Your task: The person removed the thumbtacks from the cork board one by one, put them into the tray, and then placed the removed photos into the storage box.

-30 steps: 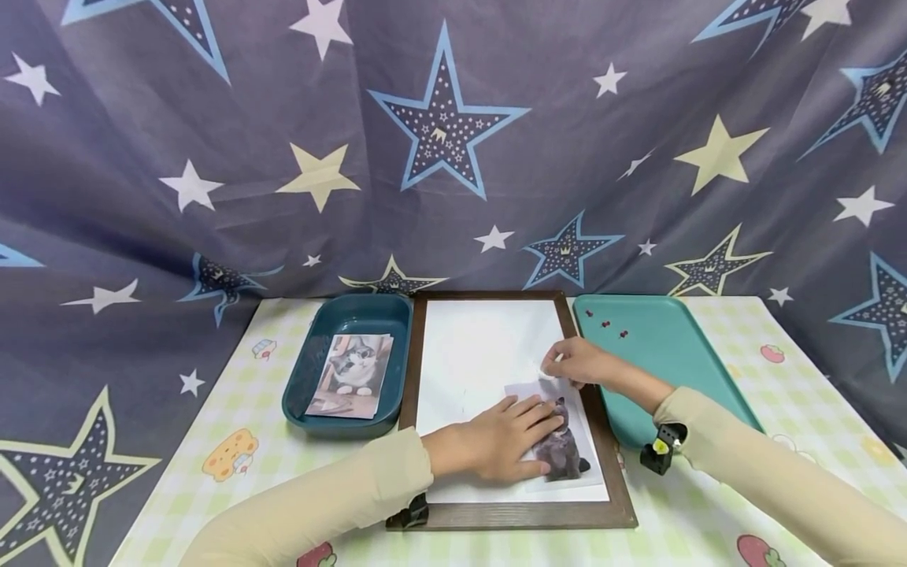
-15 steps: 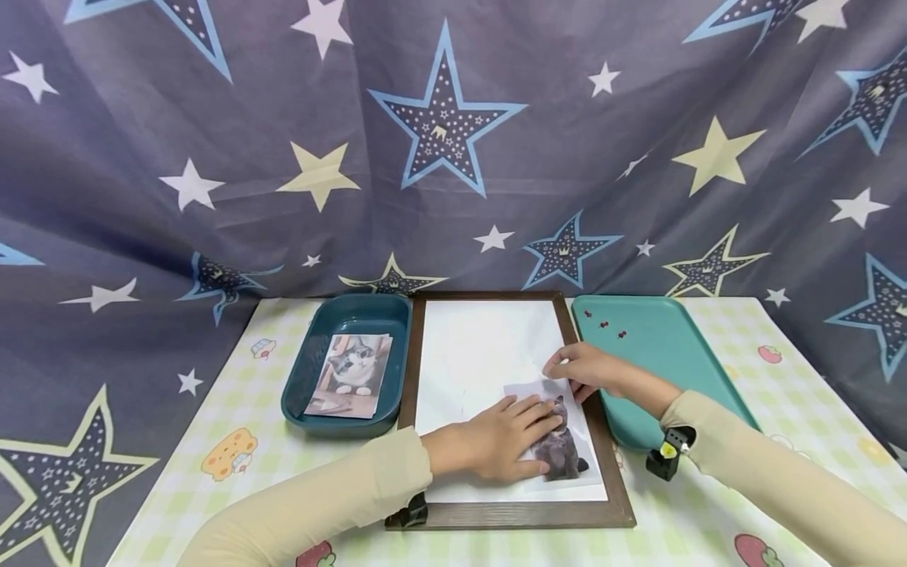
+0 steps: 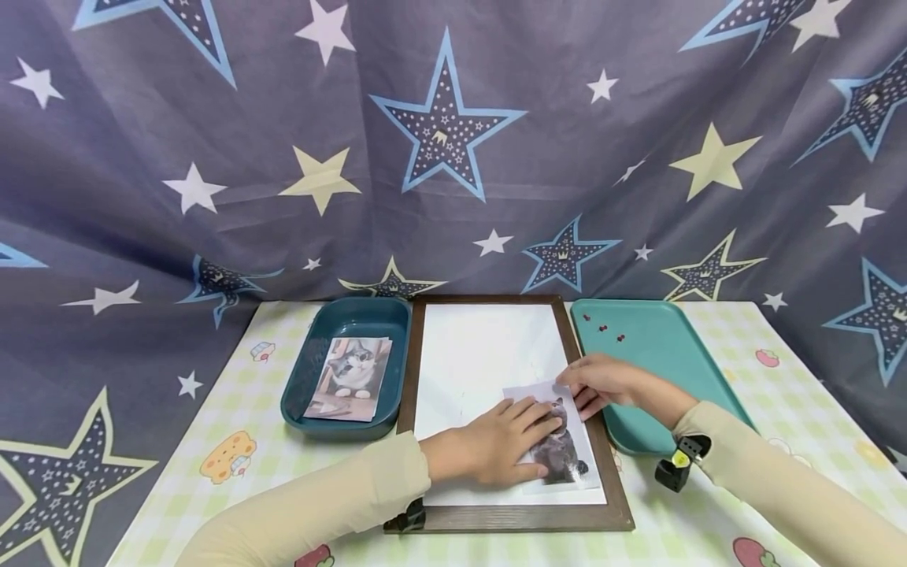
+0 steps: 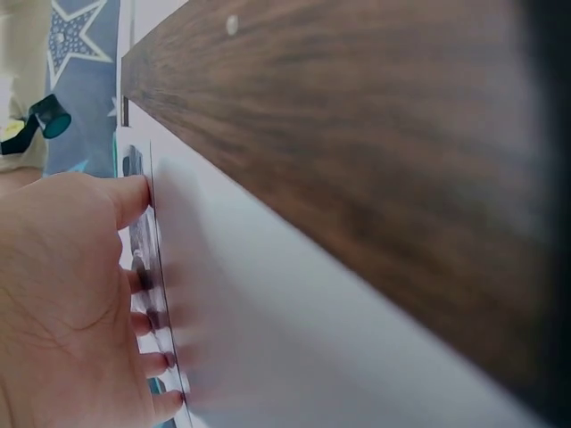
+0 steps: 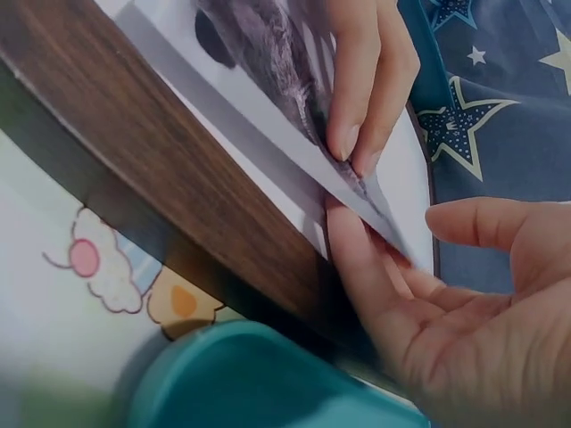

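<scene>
A photo of a grey cat (image 3: pixel 556 453) lies on the lower right of a white board (image 3: pixel 489 339) with a brown wooden frame (image 3: pixel 510 518). My left hand (image 3: pixel 499 442) rests on this photo, palm down with fingers extended. At the photo's upper right corner is my right hand (image 3: pixel 602 382). In the right wrist view, the fingers of my right hand (image 5: pixel 446 312) reach under the photo's raised edge, while the thumb stands apart above it. The left wrist view shows my left hand (image 4: pixel 71 294) with its fingertips against the photo.
Left of the frame stands a dark teal basin (image 3: pixel 298 402) holding cat photos (image 3: pixel 350 378). A green tray (image 3: pixel 666 339) lies to the right, with several red pushpins (image 3: pixel 603 328). A checked cloth (image 3: pixel 170 472) covers the table. Behind hangs a star-patterned curtain (image 3: pixel 397 228).
My right hand has shifted slightly down and to the right, towards the photo's upper right corner and edge. The left hand stays on the photo.
</scene>
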The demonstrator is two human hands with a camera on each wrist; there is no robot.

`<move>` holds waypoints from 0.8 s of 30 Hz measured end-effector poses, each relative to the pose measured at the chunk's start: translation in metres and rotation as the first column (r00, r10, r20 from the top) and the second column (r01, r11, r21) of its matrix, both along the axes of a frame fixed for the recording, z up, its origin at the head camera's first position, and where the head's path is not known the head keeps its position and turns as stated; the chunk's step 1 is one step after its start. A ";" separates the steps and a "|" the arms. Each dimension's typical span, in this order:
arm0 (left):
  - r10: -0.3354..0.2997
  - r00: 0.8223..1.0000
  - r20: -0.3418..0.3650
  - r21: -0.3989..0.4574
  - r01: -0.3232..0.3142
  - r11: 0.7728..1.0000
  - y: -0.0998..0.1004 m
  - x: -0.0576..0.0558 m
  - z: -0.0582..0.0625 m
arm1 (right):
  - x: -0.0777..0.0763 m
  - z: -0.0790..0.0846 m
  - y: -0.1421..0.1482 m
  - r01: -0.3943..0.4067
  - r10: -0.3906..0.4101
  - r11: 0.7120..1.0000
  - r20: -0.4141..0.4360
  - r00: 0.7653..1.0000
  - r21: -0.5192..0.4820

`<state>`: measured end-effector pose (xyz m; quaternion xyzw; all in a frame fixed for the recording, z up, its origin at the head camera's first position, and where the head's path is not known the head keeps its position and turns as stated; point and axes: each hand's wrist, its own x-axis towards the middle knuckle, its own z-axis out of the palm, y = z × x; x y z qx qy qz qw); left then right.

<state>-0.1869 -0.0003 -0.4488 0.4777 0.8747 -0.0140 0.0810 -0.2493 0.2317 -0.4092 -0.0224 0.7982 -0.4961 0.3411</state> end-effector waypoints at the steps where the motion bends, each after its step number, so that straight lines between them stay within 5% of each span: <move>1: 0.002 1.000 -0.001 0.001 -0.002 1.000 0.000 0.000 0.000 | 0.000 -0.001 0.001 -0.002 0.002 1.000 0.008 1.000 -0.010; 18: 0.018 1.000 0.001 0.006 -0.018 1.000 0.001 0.003 -0.001 | 0.004 -0.011 0.008 -0.062 0.069 0.994 0.070 0.995 -0.092; 24: -0.013 0.999 -0.032 0.087 0.016 0.996 0.001 0.002 0.004 | 0.003 -0.009 0.010 -0.066 0.076 0.992 0.087 0.993 -0.106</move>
